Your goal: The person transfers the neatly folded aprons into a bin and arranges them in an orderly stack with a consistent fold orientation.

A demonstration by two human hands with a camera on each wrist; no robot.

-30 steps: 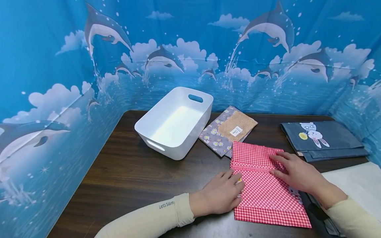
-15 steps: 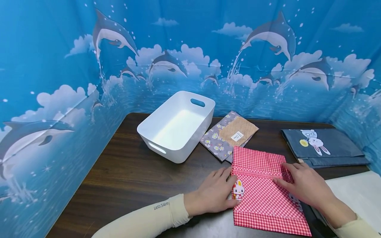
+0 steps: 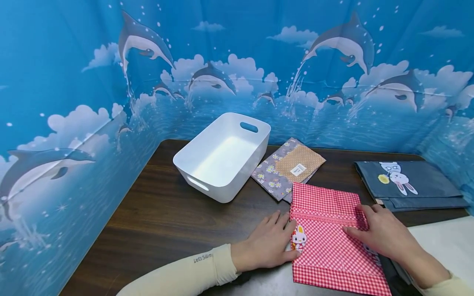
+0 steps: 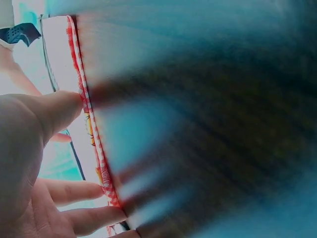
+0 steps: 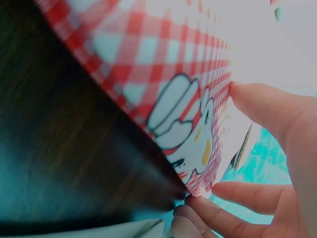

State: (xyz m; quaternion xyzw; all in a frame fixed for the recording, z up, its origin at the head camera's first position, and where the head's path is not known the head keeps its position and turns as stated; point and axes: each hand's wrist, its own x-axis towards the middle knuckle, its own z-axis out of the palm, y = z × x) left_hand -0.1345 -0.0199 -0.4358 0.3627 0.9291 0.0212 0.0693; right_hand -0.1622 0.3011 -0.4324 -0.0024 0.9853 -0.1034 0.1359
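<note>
In the head view a folded red-and-white checked cloth point(image 3: 329, 242) with printed rabbits lies flat on the dark table. My left hand point(image 3: 268, 242) rests at its left edge with fingers extended; the left wrist view shows the thumb and fingertips touching that edge point(image 4: 99, 148). On the opposite side, my right hand point(image 3: 385, 234) lies over the right edge, its thumb on the upper face. A printed rabbit point(image 5: 188, 134) shows close up in the right wrist view, where the fingertips touch the cloth's edge. Neither hand lifts the cloth.
A white plastic bin point(image 3: 226, 156) stands behind to the left, nothing visible inside. Beside it lies a folded grey floral cloth point(image 3: 274, 174) with a tan dotted patch. A folded dark grey cloth point(image 3: 426, 181) with rabbits sits at the back right. White sheet material point(image 3: 444, 238) lies far right.
My left hand has drawn back slightly to the left, uncovering the printed rabbit at the cloth's edge. The right hand has shifted slightly toward the right edge. The head view has tilted a little.
</note>
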